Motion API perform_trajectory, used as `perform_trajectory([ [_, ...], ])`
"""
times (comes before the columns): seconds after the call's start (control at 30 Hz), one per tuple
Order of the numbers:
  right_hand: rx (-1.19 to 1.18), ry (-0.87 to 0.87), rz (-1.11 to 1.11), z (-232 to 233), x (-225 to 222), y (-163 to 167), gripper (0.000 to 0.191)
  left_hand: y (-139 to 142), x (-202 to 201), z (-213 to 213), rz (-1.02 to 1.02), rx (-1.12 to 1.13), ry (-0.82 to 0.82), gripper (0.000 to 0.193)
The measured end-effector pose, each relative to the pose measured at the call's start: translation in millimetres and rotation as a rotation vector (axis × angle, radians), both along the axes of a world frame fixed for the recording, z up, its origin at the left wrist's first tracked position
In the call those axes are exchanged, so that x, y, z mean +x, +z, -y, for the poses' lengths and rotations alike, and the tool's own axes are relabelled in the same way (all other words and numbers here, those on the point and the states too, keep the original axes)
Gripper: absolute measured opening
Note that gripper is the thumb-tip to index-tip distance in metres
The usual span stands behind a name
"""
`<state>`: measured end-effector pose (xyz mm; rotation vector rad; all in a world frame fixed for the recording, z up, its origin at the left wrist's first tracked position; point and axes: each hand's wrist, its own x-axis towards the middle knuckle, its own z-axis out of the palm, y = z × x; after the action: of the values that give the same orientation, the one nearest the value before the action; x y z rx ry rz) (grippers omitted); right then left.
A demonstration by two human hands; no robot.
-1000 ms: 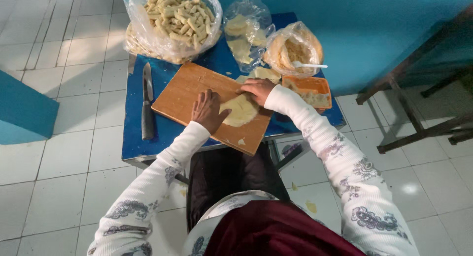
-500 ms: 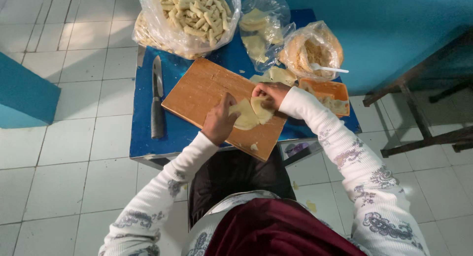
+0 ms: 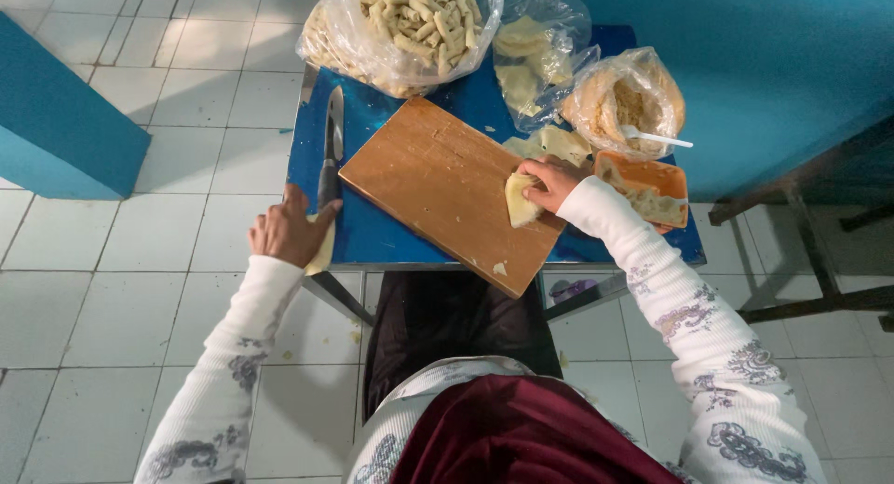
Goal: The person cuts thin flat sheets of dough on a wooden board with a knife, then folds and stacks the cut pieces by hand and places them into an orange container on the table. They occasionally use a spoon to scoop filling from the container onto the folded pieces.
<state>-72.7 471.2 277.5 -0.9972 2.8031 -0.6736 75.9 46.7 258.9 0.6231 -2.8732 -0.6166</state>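
Observation:
A wooden cutting board (image 3: 433,172) lies askew on a small blue table (image 3: 386,235). At the board's right edge my right hand (image 3: 551,180) pinches a folded pale dough wrapper (image 3: 517,203). My left hand (image 3: 287,229) is at the table's left front edge, its thumb by the handle of a knife (image 3: 331,147) that lies flat on the table. A pale strip of dough (image 3: 322,251) shows under that hand's fingers and seems to be held. More flat wrappers (image 3: 551,143) lie just beyond my right hand.
At the back stand a big clear bag of rolled pastry sticks (image 3: 405,23), a bag of wrappers (image 3: 529,48) and a bag of crumbly filling with a white spoon (image 3: 626,100). An orange tray (image 3: 663,175) sits at right. A dark wooden frame (image 3: 810,200) stands right, a blue block (image 3: 56,135) left.
My left hand left the wrapper on the board and moved left to the table edge by the knife. My right hand folded the wrapper and drew it to the board's right edge.

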Motion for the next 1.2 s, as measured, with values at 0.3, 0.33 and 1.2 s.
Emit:
perform_trajectory([
  [0.3,0.086,0.006,0.098,18,25,8,0.036,-3,-8,32,0.104,0.08,-0.052,0.058],
  [0.33,0.106,-0.011,0.086,19,27,3,0.035,-3,-4,36,0.126,0.047,-0.042,0.056],
  [1.2,-1.135,-0.414,0.798,-13,194,-60,0.048,43,21,133,0.396,-0.524,-0.228,0.029],
])
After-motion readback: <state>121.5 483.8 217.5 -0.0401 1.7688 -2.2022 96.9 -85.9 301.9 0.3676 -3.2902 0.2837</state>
